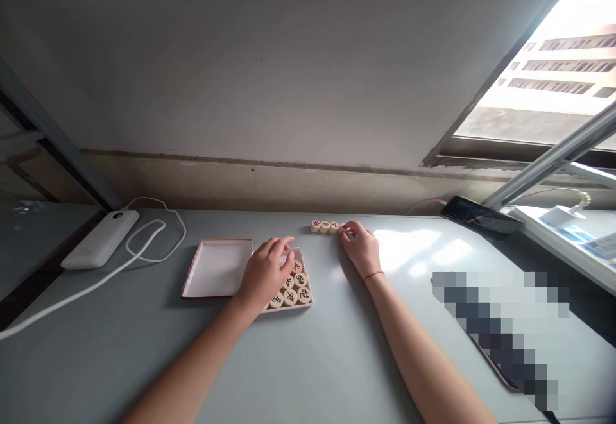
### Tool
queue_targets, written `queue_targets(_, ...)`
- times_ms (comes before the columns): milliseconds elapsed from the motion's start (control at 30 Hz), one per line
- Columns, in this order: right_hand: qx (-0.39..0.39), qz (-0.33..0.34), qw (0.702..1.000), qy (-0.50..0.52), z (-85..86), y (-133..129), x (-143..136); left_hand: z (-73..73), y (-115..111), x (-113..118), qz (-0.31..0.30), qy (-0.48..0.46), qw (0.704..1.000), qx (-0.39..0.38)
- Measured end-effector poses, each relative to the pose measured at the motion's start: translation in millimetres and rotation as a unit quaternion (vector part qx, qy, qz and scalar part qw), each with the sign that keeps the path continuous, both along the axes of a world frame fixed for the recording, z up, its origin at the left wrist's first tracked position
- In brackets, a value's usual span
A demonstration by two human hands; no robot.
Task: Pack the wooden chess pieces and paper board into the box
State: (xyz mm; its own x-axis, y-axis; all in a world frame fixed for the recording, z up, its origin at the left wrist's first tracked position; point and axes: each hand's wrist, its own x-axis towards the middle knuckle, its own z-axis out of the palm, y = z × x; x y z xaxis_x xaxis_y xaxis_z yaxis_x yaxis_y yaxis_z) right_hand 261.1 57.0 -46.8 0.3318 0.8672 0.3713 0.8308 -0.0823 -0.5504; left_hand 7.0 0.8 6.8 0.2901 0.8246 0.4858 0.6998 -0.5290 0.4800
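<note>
In the head view, the round game pieces (325, 226) are short, thick discs of pale, wood-coloured material, each with a character on its flat top. Four of them make a straight row near the back edge of the grey counter (312, 360), set side by side, faces up. The characters that show in this row are red; the piece at its right end is mostly covered by the fingertips of the right hand (347, 231). That hand has its fingers bent down to the end piece, though whether it pinches the disc or only touches it cannot be told. A thin red bracelet (374, 274) circles the wrist.

More discs lie packed in rows, faces up, in a shallow pale box (289, 310) nearer the person and to the left of the row. Those at the front carry black characters, while one farther back shows a red one. The left hand (289, 247) is over the box's left part, hiding some pieces, its fingers loosely spread and the thumb apart, with nothing seen in its grasp. Left of the box lies a lid (224, 267), white inside with a reddish edge, partly behind the left wrist.
</note>
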Motion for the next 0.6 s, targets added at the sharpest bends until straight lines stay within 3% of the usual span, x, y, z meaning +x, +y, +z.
queue_targets(300,-0.01,0.01,1.0,0.004,1.0,-1,-1,8.2,13,-16,0.019,0.011,1.0,0.004)
queue_targets(433,0.075,0.001,0.997,-0.008,16.1,-7,-13,20.5,20,-34,0.028,0.039,0.998,-0.035)
queue_targets(500,0.106,0.067,0.992,0.016,26.7,-14,-27,26.7,22,-45,0.018,0.06,0.994,-0.089)
queue_targets(600,0.046,0.236,0.966,0.093,38.1,-26,-56,30.7,21,-59,-0.017,0.093,0.978,-0.184)
